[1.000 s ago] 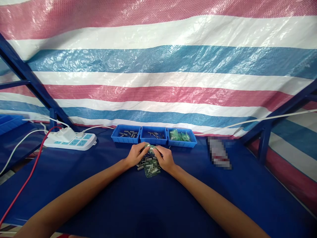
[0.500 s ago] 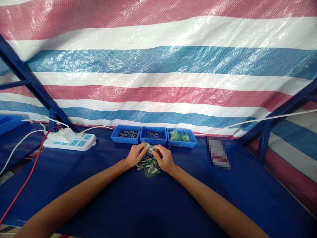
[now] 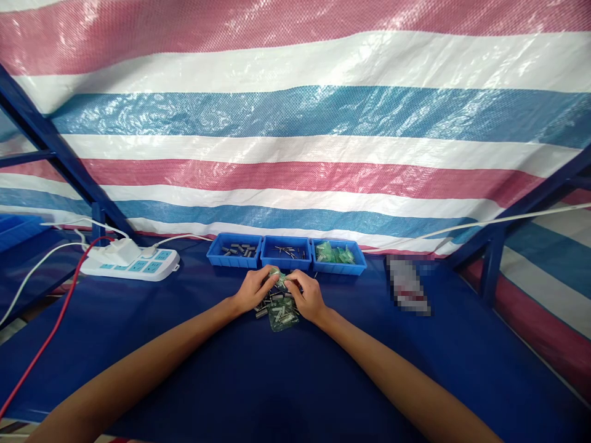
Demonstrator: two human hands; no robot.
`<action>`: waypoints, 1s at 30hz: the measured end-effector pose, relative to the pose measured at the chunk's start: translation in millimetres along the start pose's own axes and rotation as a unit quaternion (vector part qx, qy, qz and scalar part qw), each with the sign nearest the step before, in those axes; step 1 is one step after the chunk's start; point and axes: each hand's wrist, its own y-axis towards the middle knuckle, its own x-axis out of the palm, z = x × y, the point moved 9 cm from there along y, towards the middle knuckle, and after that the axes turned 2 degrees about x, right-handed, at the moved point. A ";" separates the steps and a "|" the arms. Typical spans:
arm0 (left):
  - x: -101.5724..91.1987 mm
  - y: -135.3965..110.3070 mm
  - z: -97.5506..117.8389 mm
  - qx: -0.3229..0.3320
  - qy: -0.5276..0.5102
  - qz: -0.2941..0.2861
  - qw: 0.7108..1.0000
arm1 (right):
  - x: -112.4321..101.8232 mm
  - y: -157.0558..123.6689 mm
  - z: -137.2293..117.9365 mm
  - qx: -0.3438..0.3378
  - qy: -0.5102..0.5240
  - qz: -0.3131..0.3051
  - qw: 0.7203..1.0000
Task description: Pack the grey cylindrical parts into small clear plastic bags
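Between my two hands is a small greenish clear plastic bag (image 3: 278, 280). My left hand (image 3: 252, 290) pinches its left side, and my right hand (image 3: 306, 294) pinches its right side. Just below them on the blue table lies another greenish plastic bag (image 3: 283, 315) with small pale metal pieces in or under it. Loose metal pins and short cylinders (image 3: 261, 309) are heaped around that bag, partly hidden by my fingers. What the upper bag contains is too small to make out.
Behind my hands stand three blue bins: one with grey cylinders (image 3: 234, 252), one with thin pins (image 3: 286, 253), one with green bags (image 3: 338, 255). A white power strip (image 3: 133, 266) with cables sits left. A blurred-out item (image 3: 409, 286) lies right.
The bag between my fingers has shifted slightly in shape. Both hands stay in nearly the same place, and everything on the table is unmoved.
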 end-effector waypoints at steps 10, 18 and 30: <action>5.0 0.6 0.8 0.011 -0.017 -0.024 1.000 | 4.1 -2.8 -5.3 -0.047 -0.023 -0.020 0.998; 5.7 1.3 2.1 0.002 -0.022 -0.035 0.999 | 3.6 -4.2 -5.6 -0.053 -0.029 -0.018 0.998; 7.7 0.1 4.6 0.020 -0.010 -0.042 0.999 | 4.5 -5.8 -3.4 -0.056 -0.046 -0.013 0.997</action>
